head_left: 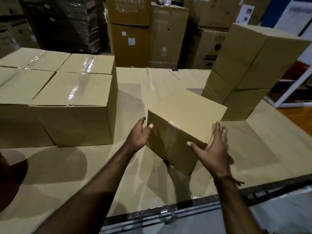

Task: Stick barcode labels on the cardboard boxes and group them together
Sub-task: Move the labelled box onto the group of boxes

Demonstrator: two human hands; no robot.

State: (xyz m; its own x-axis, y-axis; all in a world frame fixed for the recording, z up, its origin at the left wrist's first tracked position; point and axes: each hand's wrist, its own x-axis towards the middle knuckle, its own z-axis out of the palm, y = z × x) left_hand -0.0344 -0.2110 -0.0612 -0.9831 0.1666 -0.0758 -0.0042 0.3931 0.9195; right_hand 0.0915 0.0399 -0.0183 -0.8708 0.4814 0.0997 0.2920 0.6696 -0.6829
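Observation:
A plain brown cardboard box (185, 117) stands tilted in the middle of the cardboard-covered table (84, 174), one lower corner raised. My left hand (139, 134) is at its left side with straight fingers, the thumb touching the near face. My right hand (213, 149) is spread at the box's right corner, thumb on the near face, fingers blurred beside the edge. No barcode label shows on this box. A group of taped boxes (70, 105) sits together at the left.
A stack of boxes (244, 73) rises at the right rear of the table. Tall cartons (130, 31) fill the background. The table's near edge has a dark metal rail (168, 215). A white frame (293, 88) stands at far right.

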